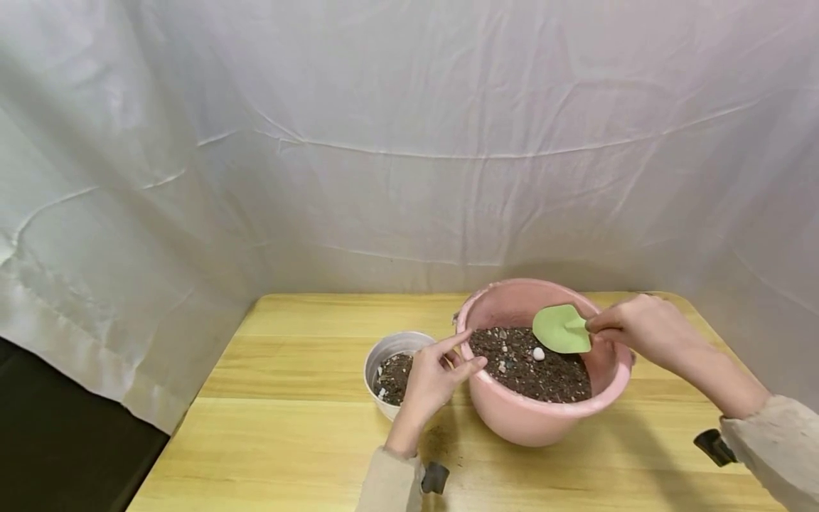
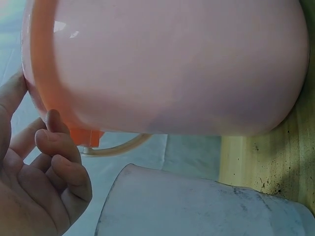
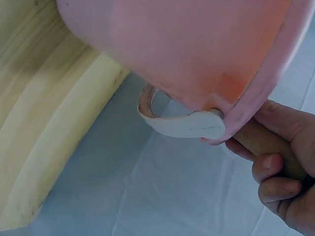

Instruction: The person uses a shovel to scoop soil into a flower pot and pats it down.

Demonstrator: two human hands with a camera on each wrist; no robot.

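On the wooden table (image 1: 288, 398), right hand (image 1: 640, 328) gripping trowel (image 1: 563, 328).

Two containers of dark soil stand on one light wooden table (image 1: 288, 427): one large pink plastic basin (image 1: 544, 419) and one small white round pot (image 1: 384, 348). One green plastic trowel (image 1: 561, 328) is above the basin. Two bare hands are in view, one left hand (image 1: 435, 377) and one right hand (image 1: 640, 327).
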